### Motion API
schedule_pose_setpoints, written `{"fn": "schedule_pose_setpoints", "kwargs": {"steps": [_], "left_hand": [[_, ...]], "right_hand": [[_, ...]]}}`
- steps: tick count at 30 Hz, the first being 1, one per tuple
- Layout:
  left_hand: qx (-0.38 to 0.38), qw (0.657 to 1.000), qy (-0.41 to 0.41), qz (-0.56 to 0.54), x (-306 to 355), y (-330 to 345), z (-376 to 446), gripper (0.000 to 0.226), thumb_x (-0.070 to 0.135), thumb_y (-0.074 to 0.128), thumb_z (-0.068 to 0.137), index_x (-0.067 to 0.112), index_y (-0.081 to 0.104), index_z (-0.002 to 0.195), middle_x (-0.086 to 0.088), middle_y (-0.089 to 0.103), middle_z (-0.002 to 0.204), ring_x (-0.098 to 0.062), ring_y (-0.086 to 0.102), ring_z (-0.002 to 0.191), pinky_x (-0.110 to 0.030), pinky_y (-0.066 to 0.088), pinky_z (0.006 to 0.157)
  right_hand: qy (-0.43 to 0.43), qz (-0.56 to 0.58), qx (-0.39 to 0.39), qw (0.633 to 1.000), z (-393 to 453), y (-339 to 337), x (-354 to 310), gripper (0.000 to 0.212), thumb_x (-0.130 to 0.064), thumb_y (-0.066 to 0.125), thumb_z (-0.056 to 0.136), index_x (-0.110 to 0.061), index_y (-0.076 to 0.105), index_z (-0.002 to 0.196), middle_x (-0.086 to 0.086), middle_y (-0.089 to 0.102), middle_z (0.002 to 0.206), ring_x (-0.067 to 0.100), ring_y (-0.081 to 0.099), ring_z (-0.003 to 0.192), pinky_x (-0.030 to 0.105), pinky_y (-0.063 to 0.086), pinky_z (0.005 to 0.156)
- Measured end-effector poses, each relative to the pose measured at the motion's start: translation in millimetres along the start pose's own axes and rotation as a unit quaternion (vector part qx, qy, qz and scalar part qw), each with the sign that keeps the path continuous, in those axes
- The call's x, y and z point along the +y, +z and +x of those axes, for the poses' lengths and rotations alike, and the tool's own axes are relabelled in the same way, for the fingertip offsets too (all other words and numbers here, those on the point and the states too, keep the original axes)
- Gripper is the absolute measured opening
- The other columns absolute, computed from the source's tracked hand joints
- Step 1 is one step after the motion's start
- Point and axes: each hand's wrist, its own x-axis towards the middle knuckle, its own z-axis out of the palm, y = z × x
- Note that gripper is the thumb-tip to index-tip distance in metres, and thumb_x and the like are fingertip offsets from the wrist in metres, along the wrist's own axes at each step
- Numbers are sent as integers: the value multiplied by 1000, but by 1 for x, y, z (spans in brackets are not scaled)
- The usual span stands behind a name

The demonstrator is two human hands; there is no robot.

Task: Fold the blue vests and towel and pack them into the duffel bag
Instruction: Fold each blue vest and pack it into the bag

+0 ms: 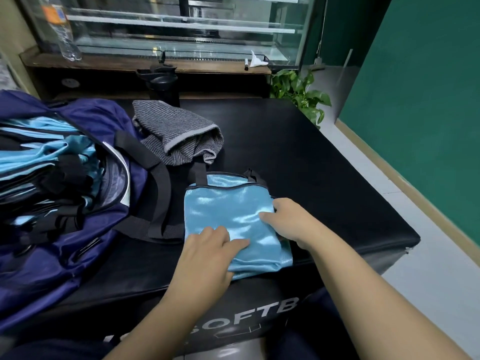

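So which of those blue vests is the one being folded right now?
The blue vest lying flat on the black table, under both hands. The other vests are already stacked inside the open duffel bag on the left.

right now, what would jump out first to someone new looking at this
A shiny light blue folded vest lies near the front edge of the black padded table, with the left hand and right hand on it. To its left sits the open navy duffel bag, already stuffed with blue vests, and a crumpled grey striped towel lies behind.
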Motion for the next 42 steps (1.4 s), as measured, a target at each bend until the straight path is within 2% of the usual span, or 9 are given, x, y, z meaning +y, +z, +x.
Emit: {"fn": "schedule_pose_setpoints", "kwargs": {"steps": [9, 12, 15, 18, 23, 27, 33, 38, 42], "left_hand": [[-29, 997, -20, -63, -22, 7, -20, 53, -6, 66, 58, 30, 68, 97, 11, 50, 78, -10, 34, 76, -24, 47, 55], [-60, 992, -42, -100, -28, 3, -20, 50, 5, 45, 70, 32, 69, 105, 15, 46, 83, -4, 32, 81, -11, 34, 69], [-87, 989, -25, -118, -32, -6, -21, 50, 15, 39, 76, 34, 67, 112, 18, 42, 89, -2, 33, 87, -19, 35, 78], [-105, 990, 46, -83, -46, -13, -26, 39, 40, 49, 79, 38, 63, 116, 21, 49, 122, -4, 39, 122, -33, 34, 98], [-162, 982, 98, -13, -73, -21, -19, 54, 69, 37, 85, 42, 47, 130, 23, 44, 141, -2, 27, 139, -33, 14, 112], [-126, 986, 100, -35, -79, -20, -7, 41, 48, 19, 100, 41, 55, 117, 17, 53, 135, -3, 37, 133, -30, 21, 111], [-173, 974, 29, -143, -72, -9, 3, 69, 29, 39, 69, 38, 44, 137, 29, 31, 141, 7, 27, 134, -19, 17, 113], [-100, 983, -81, -128, -52, -9, 27, 47, 54, 35, 69, 23, 57, 97, 15, 57, 88, -13, 52, 89, -28, 39, 77], [-86, 951, -240, -172, -48, -10, 48, 42, 47, 38, 93, 18, 64, 110, -4, 68, 106, -29, 59, 103, -35, 43, 84]], "right_hand": [[-6, -129, 96, 987, 5, 6, 21, 26, -20, 48, 96, -17, 33, 75, -3, 40, 74, 11, 37, 60, 25, 27, 50], [-7, -136, 104, 985, 4, 6, 17, 28, -19, 58, 89, -16, 42, 112, 1, 49, 104, 19, 52, 90, 27, 38, 66], [-174, -225, 174, 943, 0, 9, 22, 44, -8, 55, 87, -21, 45, 128, -3, 45, 123, 20, 38, 113, 30, 39, 86], [-369, -268, 136, 879, -6, 10, 43, 21, -10, 55, 85, -21, 65, 99, -9, 63, 100, 18, 54, 97, 33, 43, 84], [-402, -235, 3, 885, -22, 5, 93, 65, -66, 48, 87, -20, 52, 133, -12, 48, 142, 0, 32, 137, 17, 18, 114], [-431, -292, 30, 853, -14, 0, 113, 62, -56, 58, 87, -21, 48, 138, -10, 41, 148, 4, 28, 142, 23, 20, 116], [-316, -64, 113, 940, -6, 4, 92, 30, -33, 48, 85, -25, 70, 104, -38, 62, 102, -15, 55, 103, 12, 41, 91], [-192, 61, 168, 965, 6, 7, 46, 24, -17, 44, 98, -19, 58, 78, -13, 59, 74, -2, 52, 70, 10, 38, 63], [-119, 23, 167, 979, 19, 6, 26, 34, -32, 38, 100, -10, 51, 76, -2, 56, 75, 13, 51, 70, 29, 42, 67]]}}
